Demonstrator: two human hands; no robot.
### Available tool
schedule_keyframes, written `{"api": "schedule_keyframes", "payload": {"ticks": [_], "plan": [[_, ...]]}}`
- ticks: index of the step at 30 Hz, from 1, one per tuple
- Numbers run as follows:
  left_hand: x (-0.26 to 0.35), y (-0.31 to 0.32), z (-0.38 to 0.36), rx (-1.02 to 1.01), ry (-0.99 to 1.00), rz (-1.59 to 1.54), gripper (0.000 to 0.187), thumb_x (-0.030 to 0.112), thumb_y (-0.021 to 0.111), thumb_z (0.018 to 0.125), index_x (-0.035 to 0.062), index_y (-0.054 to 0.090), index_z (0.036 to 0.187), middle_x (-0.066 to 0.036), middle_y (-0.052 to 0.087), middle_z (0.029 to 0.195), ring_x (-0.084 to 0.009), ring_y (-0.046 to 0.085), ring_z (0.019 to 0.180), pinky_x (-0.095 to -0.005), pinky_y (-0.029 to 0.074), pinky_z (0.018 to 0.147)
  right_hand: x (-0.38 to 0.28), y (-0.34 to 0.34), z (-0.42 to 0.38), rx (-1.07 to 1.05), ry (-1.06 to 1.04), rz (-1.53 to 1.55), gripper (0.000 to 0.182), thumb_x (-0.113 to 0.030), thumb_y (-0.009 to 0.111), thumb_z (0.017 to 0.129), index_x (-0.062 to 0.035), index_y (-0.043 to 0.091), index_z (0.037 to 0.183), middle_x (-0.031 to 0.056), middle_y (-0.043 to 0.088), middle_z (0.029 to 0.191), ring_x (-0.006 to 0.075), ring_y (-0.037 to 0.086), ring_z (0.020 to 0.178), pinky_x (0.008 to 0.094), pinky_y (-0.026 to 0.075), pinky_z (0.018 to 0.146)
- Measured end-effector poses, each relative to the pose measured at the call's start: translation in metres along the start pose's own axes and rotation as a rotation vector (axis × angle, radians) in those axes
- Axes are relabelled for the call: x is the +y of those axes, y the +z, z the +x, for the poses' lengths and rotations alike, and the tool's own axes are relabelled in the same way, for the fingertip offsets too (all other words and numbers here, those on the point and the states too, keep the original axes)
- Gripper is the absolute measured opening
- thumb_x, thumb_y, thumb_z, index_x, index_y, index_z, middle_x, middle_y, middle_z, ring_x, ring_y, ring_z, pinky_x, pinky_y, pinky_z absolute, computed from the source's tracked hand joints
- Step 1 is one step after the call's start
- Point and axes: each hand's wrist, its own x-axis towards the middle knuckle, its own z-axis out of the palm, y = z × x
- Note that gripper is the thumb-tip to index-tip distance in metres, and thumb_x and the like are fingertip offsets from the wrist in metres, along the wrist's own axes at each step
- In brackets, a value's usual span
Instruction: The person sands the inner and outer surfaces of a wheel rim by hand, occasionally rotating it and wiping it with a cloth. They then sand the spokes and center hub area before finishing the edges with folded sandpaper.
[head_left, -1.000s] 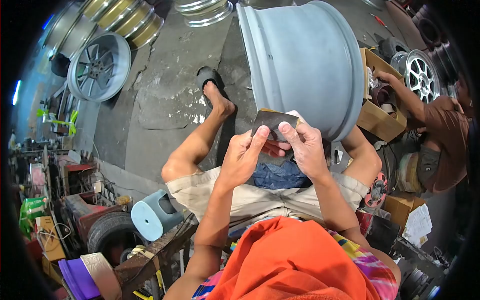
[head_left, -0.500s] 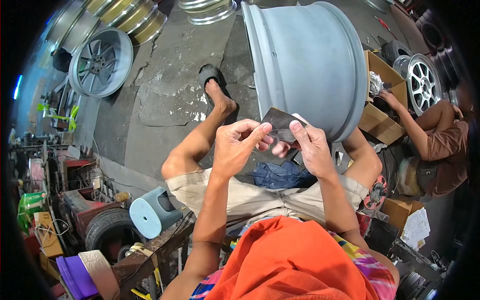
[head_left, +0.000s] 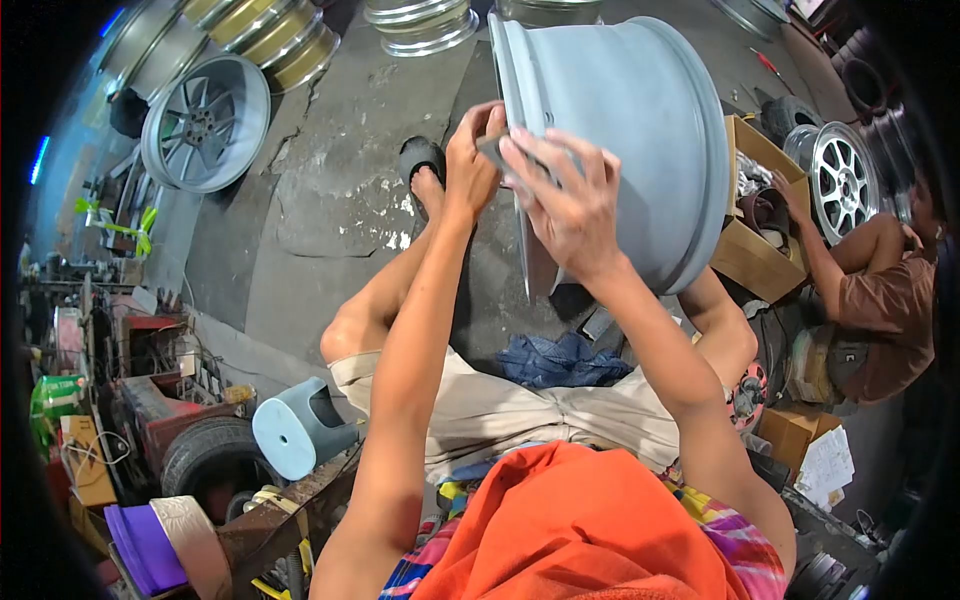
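A large light-grey wheel rim [head_left: 630,130] lies on its side between my knees. Both hands are at its left edge. My left hand [head_left: 474,165] is closed at the outer side of that edge, and what its fingers hold is hidden. In my right hand [head_left: 570,195], the fingertips press a small dark sheet [head_left: 492,150] against the rim's edge; the other fingers are spread over the barrel. Only a bit of the sheet shows between the two hands.
A co-worker [head_left: 885,300] sits at the right, one hand at a cardboard box [head_left: 755,255]. Beside it stands a spoked wheel [head_left: 845,180]. Blue cloth [head_left: 560,360] lies between my legs. At the left are a light-blue stool [head_left: 290,435], a tire [head_left: 215,460] and another wheel [head_left: 205,125].
Both hands have moved up and away from my body, from holding the dark sheet in front of the rim to the rim's left edge. The rim appears slightly turned.
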Motion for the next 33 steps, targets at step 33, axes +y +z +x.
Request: {"api": "schedule_keyframes", "payload": {"ticks": [33], "plan": [[-0.063, 0.039, 0.083, -0.205, 0.174, -0.131, 0.021, 0.021, 0.074, 0.084, 0.0000, 0.074, 0.089, -0.007, 0.073, 0.082, -0.0131, 0.066, 0.077, -0.0348, 0.053, 0.070, 0.035, 0.034, 0.110, -0.143, 0.205, -0.020, 0.030, -0.033, 0.058, 0.097, -0.0147, 0.074, 0.115, 0.0063, 0.068, 0.109, 0.0289, 0.054, 0.111, 0.0462, 0.039, 0.093]]}}
